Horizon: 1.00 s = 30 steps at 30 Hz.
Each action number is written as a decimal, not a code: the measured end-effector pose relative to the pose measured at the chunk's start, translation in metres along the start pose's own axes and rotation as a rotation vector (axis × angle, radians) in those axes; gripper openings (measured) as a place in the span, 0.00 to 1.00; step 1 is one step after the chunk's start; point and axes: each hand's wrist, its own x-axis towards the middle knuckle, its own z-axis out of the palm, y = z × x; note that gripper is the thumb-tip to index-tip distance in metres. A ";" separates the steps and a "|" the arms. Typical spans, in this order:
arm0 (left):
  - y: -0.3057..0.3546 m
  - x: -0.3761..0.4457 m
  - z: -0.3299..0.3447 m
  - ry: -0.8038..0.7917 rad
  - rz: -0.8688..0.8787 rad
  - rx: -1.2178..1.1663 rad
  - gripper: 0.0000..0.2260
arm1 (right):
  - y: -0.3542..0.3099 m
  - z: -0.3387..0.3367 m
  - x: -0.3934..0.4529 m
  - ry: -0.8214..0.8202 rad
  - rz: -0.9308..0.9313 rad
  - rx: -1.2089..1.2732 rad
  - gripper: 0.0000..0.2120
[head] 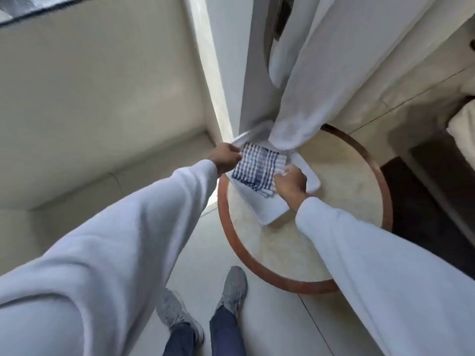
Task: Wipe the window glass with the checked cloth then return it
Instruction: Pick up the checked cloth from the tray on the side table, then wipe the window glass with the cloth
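Note:
The blue-and-white checked cloth (258, 167) is folded and lies over a white tray (272, 214) on a round table. My left hand (226, 156) pinches the cloth's far left corner. My right hand (291, 182) grips its near right edge. Both arms are stretched forward in pale sleeves. The window glass (102, 86) fills the left side of the view, beside a white frame post (223, 73).
The round table (334, 176) has a pale top and a brown wooden rim. A white curtain (308, 80) hangs down to the table's far edge, just behind the tray. My grey shoes (231, 289) stand on the tiled floor. Dark furniture sits at the right.

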 end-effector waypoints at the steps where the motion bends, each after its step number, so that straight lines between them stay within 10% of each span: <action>1: -0.002 0.013 0.007 0.006 -0.023 -0.056 0.10 | 0.003 0.008 0.012 -0.006 0.032 0.033 0.17; 17: -0.003 0.059 0.040 -0.010 -0.097 0.101 0.16 | 0.024 0.051 0.082 0.100 0.185 0.374 0.14; 24: 0.049 -0.013 -0.108 -0.204 -0.206 0.181 0.05 | -0.091 0.009 0.005 -0.227 0.048 0.625 0.12; 30: 0.117 -0.150 -0.319 -0.066 -0.246 0.084 0.08 | -0.273 -0.062 -0.120 -0.562 -0.079 0.661 0.05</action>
